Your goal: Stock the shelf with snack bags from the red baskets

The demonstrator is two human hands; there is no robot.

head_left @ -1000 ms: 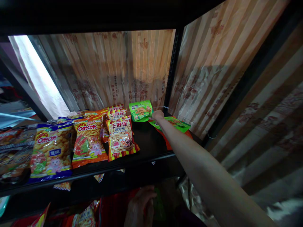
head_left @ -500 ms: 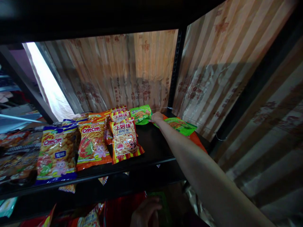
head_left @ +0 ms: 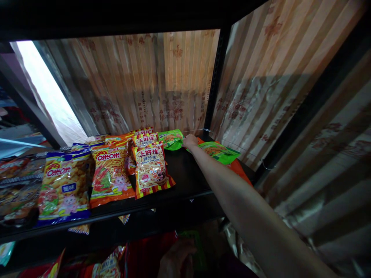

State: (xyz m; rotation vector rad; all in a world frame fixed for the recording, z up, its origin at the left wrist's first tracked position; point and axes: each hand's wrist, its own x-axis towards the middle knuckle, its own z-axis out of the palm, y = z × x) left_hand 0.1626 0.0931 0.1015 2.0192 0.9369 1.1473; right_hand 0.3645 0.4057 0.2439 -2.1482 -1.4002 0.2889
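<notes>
My right hand (head_left: pixel 190 141) reaches far back on the black shelf (head_left: pixel 185 175), its fingers closed at the right edge of a green snack bag (head_left: pixel 171 137). The fingertips are partly hidden behind the hand. Another green snack bag (head_left: pixel 220 152) lies just right of my wrist, on top of an orange package (head_left: pixel 240 173). Low in the picture, in shadow, my left hand (head_left: pixel 176 258) is loosely curved with its fingers apart, and I see nothing held in it. Near it are a dark red package (head_left: pixel 147 253) and a dim green item (head_left: pixel 197 247).
Prawn cracker bags (head_left: pixel 151 170) stand left of the green bag. Further left are an orange snack bag (head_left: pixel 111 175), a blue-edged snack bag (head_left: pixel 65 185) and dark packets (head_left: pixel 19 193). A black post (head_left: pixel 216 83) and thin wire (head_left: pixel 206 130) are at the back corner, before striped curtains (head_left: pixel 121 77).
The view has shifted slightly, so the shelf and bags sit a little further left. My right hand stays at the green bag's edge, and my left hand remains low in shadow.
</notes>
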